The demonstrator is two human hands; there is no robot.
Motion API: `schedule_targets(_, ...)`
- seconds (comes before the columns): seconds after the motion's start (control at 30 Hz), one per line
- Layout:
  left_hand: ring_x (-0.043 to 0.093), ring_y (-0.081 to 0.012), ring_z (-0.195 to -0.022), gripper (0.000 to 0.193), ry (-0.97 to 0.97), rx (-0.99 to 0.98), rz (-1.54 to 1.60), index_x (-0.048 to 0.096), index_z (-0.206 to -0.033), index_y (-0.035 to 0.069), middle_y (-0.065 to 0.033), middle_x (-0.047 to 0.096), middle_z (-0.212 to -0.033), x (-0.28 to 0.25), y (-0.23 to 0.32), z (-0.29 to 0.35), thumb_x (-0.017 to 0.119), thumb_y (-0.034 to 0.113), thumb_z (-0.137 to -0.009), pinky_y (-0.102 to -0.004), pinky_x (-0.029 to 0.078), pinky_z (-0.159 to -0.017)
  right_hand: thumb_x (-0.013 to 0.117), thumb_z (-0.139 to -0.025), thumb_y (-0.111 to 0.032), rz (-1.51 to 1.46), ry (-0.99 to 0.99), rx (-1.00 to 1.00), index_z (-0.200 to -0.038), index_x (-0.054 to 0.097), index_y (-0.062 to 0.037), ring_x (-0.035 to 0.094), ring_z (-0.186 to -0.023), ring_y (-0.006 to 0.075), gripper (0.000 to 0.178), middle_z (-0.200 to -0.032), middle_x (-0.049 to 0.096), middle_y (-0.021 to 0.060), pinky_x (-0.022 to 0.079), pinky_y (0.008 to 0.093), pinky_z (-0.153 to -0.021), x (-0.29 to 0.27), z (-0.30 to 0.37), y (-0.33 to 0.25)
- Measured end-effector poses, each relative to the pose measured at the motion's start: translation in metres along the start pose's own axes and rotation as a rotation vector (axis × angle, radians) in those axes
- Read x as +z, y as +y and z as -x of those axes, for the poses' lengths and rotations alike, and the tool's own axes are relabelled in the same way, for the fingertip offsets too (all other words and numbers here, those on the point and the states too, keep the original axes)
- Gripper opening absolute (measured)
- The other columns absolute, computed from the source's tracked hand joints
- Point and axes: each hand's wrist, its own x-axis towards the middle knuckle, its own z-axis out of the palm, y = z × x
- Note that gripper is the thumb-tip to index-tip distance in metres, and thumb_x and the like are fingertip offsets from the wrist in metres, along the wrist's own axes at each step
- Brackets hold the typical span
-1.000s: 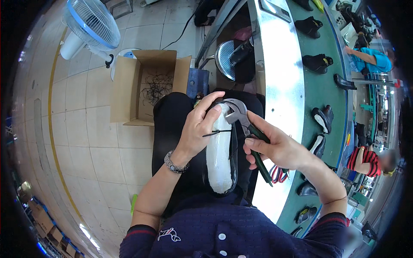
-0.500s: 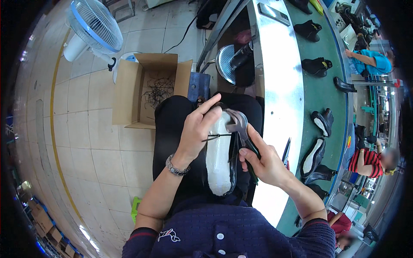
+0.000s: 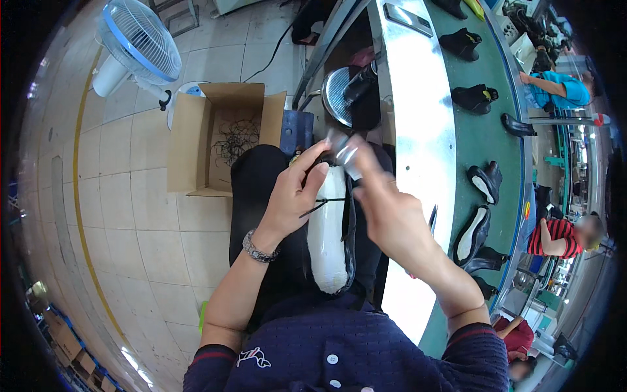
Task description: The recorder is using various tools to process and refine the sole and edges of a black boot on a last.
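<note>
A black shoe (image 3: 326, 251) lies sole up across my lap, its white underside facing me. A thin black tie (image 3: 334, 200) runs around its middle, with a loose tail hanging to the left. My left hand (image 3: 287, 199) grips the shoe's far end, fingers stretched along its left side and thumb by the white underside. My right hand (image 3: 395, 212) is closed around steel pincers (image 3: 345, 153), blurred by motion. The pincers' head is at the far end of the shoe, close to my left fingertips; whether it touches the shoe I cannot tell. Their handles are hidden behind my right hand.
An open cardboard box (image 3: 273, 121) with black strands inside stands ahead left, near a white-blue fan (image 3: 140, 39). To my right runs a metal ledge (image 3: 418, 111) bearing a phone (image 3: 408, 19). Beyond it, a green conveyor (image 3: 486, 140) carries several black shoes. Co-workers sit past it.
My right hand has lifted and turned, swinging the pincers from the shoe's right side up to its far end. The tie's loose tail now points down left. My left hand stays on the shoe.
</note>
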Motion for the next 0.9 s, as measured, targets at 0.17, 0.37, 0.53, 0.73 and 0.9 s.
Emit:
schedule_targets(0.17,0.058,-0.0173,-0.114,0.039,-0.05,0.001,-0.051,0.05,-0.134,-0.001,-0.0147,0.057,-0.134,-0.008,0.001,-0.002,0.05,0.016,-0.098,-0.0275,0.042,-0.097,0.06,-0.089,-0.004,0.145,-0.059,-0.056,-0.151,0.029,-0.0168,0.066,-0.068,0.0362,0.07,-0.082,0.065,0.0163,0.053,0.0444,-0.06,-0.023,-0.005,-0.005)
schedule_targets(0.37,0.055,-0.0181,-0.117,0.044,-0.104,-0.048,0.031,0.046,-0.138,-0.001,-0.0138,0.056,-0.133,-0.013,0.0,-0.002,0.051,0.015,-0.098,-0.0281,0.04,-0.101,0.056,-0.093,-0.008,0.157,-0.226,0.073,-0.153,0.021,-0.0179,0.066,-0.062,0.0324,0.071,-0.084,0.065,0.0192,0.054,0.0406,-0.054,0.01,0.002,0.002)
schedule_targets(0.53,0.052,-0.0149,-0.119,0.052,-0.134,-0.052,0.084,0.041,-0.142,-0.003,-0.0118,0.054,-0.134,-0.018,-0.004,-0.003,0.055,0.015,-0.095,-0.0273,0.038,-0.102,0.058,-0.091,-0.009,-0.035,-0.071,-0.07,-0.153,0.02,-0.0188,0.065,-0.063,0.038,0.074,-0.084,0.066,0.0199,0.053,0.0452,-0.057,-0.006,-0.005,-0.004)
schedule_targets(0.73,0.054,-0.009,-0.105,0.052,-0.193,-0.184,0.193,0.045,-0.143,0.003,-0.0027,0.058,-0.125,-0.024,-0.001,-0.004,0.051,0.007,-0.092,-0.0249,0.041,-0.095,0.056,-0.091,-0.007,-0.099,-0.179,-0.007,-0.154,0.016,-0.0164,0.066,-0.063,0.0395,0.075,-0.08,0.066,0.0234,0.054,0.0467,-0.058,0.004,0.001,0.008)
schedule_targets(0.9,0.055,-0.0114,-0.109,0.045,-0.174,-0.151,0.221,0.052,-0.137,0.002,-0.0049,0.059,-0.127,-0.015,0.005,-0.012,0.055,0.011,-0.092,-0.0256,0.04,-0.099,0.055,-0.092,-0.005,-0.316,0.215,0.415,-0.153,0.018,-0.0145,0.068,-0.082,0.0451,0.072,-0.104,0.065,0.0317,0.053,0.0486,-0.076,0.025,0.034,0.056)
